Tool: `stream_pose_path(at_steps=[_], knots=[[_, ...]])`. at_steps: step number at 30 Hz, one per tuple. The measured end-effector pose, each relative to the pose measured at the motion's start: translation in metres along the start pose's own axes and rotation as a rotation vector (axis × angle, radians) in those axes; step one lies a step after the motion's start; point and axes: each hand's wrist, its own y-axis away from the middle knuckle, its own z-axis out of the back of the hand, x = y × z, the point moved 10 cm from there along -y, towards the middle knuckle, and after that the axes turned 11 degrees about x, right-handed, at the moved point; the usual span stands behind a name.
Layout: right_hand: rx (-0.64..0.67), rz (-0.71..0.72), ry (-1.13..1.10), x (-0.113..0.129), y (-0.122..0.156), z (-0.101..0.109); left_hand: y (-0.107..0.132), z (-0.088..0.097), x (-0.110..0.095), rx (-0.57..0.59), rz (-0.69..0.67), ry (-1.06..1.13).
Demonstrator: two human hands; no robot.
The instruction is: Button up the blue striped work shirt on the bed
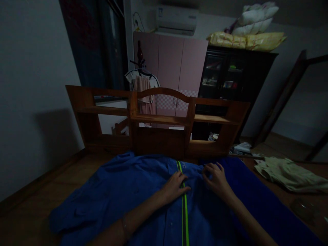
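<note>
A blue shirt (123, 194) with a bright green stripe (185, 212) down its front lies spread flat on a wooden surface. My left hand (174, 186) rests on the shirt just left of the stripe, fingers stretched out and lying flat. My right hand (215, 177) sits on the cloth to the right of the stripe, near the collar, fingers bent and pressing on the fabric. Neither hand lifts anything.
A wooden headboard with shelves (159, 119) stands just behind the shirt. A pale green garment (289, 174) lies at the right. Behind are a pink wardrobe (176, 65), a dark cabinet (230, 78) topped with pillows, and hanging clothes (142, 89). The room is dim.
</note>
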Motion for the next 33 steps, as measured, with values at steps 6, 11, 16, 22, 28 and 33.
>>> stream_pose_path(at_steps=[6,11,16,22,28,33], knots=[[0.205,0.110,-0.460,0.022,-0.020,-0.030,-0.002,-0.016,0.042,-0.060,0.141,0.216],[0.474,0.086,-0.690,0.018,-0.013,-0.078,-0.003,-0.020,0.054,0.016,0.164,0.315],[0.571,0.000,-0.629,0.004,0.000,-0.092,-0.004,-0.021,0.055,0.105,0.146,0.350],[0.575,-0.057,-0.580,-0.003,0.003,-0.097,-0.004,-0.018,0.045,0.161,0.099,0.357],[0.574,0.005,-0.615,0.004,0.002,-0.098,-0.001,-0.013,0.036,0.100,0.072,0.323],[0.531,-0.067,-0.633,-0.007,0.002,-0.100,0.002,-0.009,0.043,-0.019,0.129,0.290]])
